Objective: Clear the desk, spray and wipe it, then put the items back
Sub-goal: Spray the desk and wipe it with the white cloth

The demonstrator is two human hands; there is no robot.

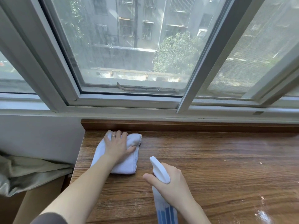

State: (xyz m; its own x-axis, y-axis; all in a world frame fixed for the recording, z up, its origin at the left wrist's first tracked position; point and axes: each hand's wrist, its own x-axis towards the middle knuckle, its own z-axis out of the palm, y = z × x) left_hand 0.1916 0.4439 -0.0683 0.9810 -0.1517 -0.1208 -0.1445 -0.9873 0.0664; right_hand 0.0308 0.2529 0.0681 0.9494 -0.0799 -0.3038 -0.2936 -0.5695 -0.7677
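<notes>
A folded white cloth [120, 155] lies at the far left corner of the wooden worktop [210, 159], flattened under the left hand [118, 145], whose fingers [119, 135] are spread straight on it. Near and to the right, the right hand [171, 185] wraps its fingers round a white-headed spray bottle [161, 172], nozzle pointing far-left. A window [134, 46] stands beyond the worktop.

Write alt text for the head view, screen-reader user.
Left hand presses a white cloth flat on the wooden desk near its back left corner, while the right hand grips a spray bottle just right of it. A window behind shows buildings and trees.
</notes>
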